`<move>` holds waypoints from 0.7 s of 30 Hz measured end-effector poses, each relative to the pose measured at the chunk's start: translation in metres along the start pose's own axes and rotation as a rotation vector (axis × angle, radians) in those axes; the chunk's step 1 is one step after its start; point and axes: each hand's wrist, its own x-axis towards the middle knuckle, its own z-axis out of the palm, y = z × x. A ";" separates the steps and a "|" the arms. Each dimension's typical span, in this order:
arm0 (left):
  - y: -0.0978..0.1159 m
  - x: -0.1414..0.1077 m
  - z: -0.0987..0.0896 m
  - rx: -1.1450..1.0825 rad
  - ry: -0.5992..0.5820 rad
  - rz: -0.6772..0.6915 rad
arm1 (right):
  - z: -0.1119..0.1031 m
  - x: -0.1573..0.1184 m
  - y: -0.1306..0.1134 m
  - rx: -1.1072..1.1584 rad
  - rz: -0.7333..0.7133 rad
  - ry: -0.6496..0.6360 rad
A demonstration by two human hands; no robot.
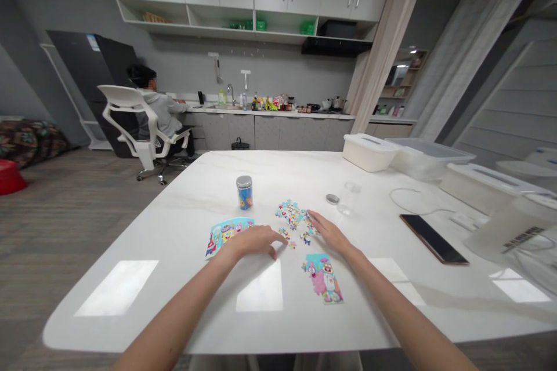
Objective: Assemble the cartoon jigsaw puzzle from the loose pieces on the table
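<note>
Loose jigsaw puzzle pieces point(290, 210) lie in a spread heap on the white table. My left hand point(257, 240) reaches to the heap's near left edge, index finger stretched out at a few pieces and holding nothing that shows. At the heap's right side, my right hand point(328, 229) rests with its fingers extended over some pieces. Closer to me is a partly joined puzzle section point(322, 279) with a pink figure and a brown one. A colourful picture sheet point(217, 235) lies partly hidden behind my left hand.
A blue jar with a metal lid point(244, 192) stands beyond the sheet. A clear jar point(348, 198) and a loose lid point(332, 199) are at the right. Farther right are a phone point(433, 237), cables and white storage boxes point(369, 153). A person point(163, 110) sits by the far counter.
</note>
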 end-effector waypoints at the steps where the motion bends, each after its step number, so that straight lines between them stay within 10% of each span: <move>1: 0.001 -0.001 0.000 0.009 0.007 0.004 | 0.000 0.000 0.000 0.040 -0.018 0.026; 8: 0.012 -0.009 -0.004 0.000 -0.057 0.123 | -0.003 0.002 0.001 0.139 -0.004 0.199; 21: 0.011 -0.007 -0.005 0.094 -0.015 -0.148 | -0.006 0.001 -0.003 0.211 0.063 0.228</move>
